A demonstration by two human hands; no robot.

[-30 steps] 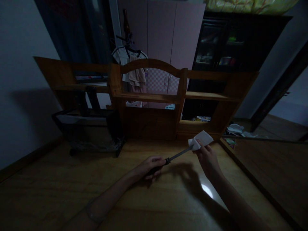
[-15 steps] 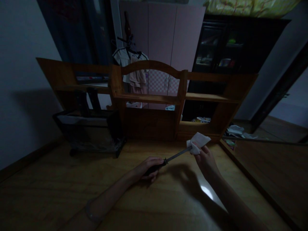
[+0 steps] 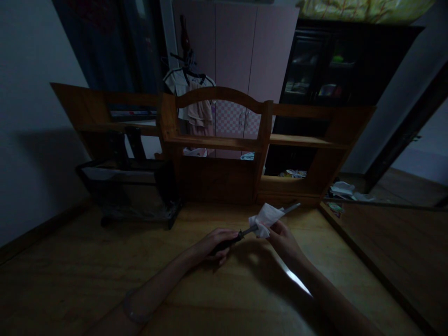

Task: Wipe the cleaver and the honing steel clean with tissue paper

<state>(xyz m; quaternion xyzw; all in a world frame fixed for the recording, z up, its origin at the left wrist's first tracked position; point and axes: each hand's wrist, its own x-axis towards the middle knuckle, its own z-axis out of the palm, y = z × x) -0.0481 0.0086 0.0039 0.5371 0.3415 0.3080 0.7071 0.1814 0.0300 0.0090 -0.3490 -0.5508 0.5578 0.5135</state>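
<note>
Scanning from the left edge, we note a pale wall, then a dark curtain at upper left. Below the curtain, at middle left, a black-framed knife holder stands on the wooden table; we count two black handles rising from its top. Behind it a wooden shelf spans the middle of the frame. Beyond the shelf, clothes hang in front of a pink wardrobe at upper centre.

At lower left a clear bracelet circles our left forearm. Our left hand, at lower centre, is clamped on the dark grip of a metal rod. We record the rod slanting up and rightward, right of frame centre, its bare tip near the shelf's base. Folded about the rod's middle is a white tissue, pinched by the fingers of our right hand. The two hands are apart. Under the right forearm we observe a bright reflection. At upper right, a yellow bag sits on a dark cabinet.
</note>
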